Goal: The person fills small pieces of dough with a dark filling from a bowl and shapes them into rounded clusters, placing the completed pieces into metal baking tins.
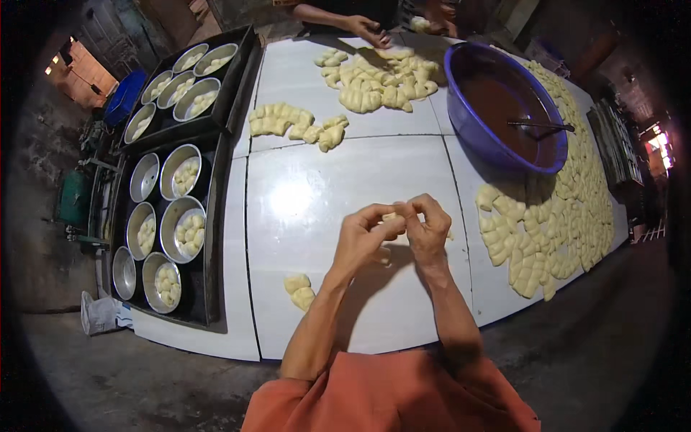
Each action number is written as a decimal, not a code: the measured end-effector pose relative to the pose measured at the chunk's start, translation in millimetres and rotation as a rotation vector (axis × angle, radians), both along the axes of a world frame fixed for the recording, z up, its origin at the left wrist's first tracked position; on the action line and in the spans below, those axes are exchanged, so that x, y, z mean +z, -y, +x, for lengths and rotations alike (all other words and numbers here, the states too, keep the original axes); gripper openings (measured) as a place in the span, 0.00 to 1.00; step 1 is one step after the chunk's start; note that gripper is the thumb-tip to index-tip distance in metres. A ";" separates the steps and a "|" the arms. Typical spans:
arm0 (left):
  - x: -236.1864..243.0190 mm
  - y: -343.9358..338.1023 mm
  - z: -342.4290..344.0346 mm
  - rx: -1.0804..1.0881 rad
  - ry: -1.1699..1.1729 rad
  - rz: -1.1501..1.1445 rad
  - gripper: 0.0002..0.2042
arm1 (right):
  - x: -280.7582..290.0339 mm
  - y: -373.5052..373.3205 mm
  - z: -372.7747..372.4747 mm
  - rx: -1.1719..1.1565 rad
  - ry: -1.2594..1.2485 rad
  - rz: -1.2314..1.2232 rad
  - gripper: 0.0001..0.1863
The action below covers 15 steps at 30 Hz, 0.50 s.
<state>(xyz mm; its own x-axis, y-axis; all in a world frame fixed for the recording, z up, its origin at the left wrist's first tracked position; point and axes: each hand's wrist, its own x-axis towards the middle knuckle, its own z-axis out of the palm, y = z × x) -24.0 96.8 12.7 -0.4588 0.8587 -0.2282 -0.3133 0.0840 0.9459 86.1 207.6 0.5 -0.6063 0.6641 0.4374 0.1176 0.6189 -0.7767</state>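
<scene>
Dough piece point(394, 216) sits pinched between our two hands above the white table point(317, 194), near its middle. From the head view, our left hand point(362, 237) curls closed on the piece's left end and our right hand point(427, 229) closes on its right end, fingertips meeting over it. Its long axis seems to run left to right, though most of it is hidden. Both hands are equally near. Two shaped pieces point(299, 289) lie just left of our left forearm. Flat dough rows point(547, 237) lie right, under the purple bowl point(504, 101). Trays of round tins point(173, 223) stand far left. Another person's hand point(367, 30) works at the far edge.
</scene>
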 end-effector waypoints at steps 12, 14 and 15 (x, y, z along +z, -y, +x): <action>1.7 78.4 -9.8 0.293 -0.537 -0.320 0.18 | -33.5 22.3 35.1 0.174 0.350 -0.251 0.12; -10.8 124.9 -24.6 0.360 -0.617 -0.352 0.13 | -21.8 35.6 23.3 0.058 0.335 -0.051 0.12; -14.0 141.7 -26.3 0.390 -0.654 -0.342 0.10 | -18.4 43.2 21.8 -0.004 0.299 -0.091 0.12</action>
<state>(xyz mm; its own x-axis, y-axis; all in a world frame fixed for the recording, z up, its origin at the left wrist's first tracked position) -50.3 -44.9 -1.3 -0.8391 0.5430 -0.0314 0.2247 0.3986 0.8892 107.9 164.4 -17.9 -0.6968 0.6946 0.1790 0.3511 0.5479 -0.7593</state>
